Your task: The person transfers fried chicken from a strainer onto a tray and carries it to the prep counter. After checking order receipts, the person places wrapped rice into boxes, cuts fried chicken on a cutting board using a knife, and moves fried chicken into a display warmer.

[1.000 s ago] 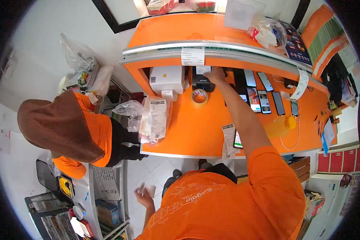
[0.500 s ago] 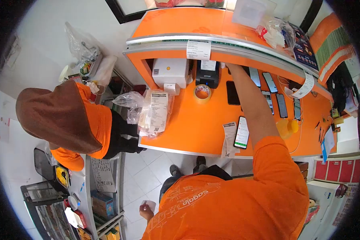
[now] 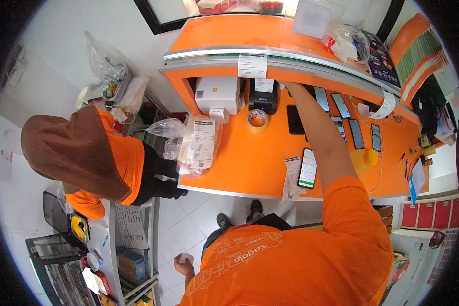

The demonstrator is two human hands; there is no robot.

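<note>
Orange bench (image 3: 250,173) below me, and out across it I had the right arm, with its hand (image 3: 291,88) tucked mostly under the raised shelf (image 3: 331,75), just beside the black printer (image 3: 262,97); whether those fingers were open or closed, I could not tell! Down low, well apart from the bench, my left hand (image 3: 182,266) had its fingers curled around a small pale piece (image 3: 187,257), too small for me to make out. A tape roll (image 3: 257,121) sat just in front of the black printer, and the white printer (image 3: 217,94) stood to its left. Right of the roll lay a dark phone (image 3: 295,120); nearer the front edge, a lit phone (image 3: 307,168) lay beside paper slips (image 3: 291,178). Over on my left, a plastic bag (image 3: 187,148) bore a long receipt (image 3: 203,143), near another person (image 3: 81,158) in orange.
</note>
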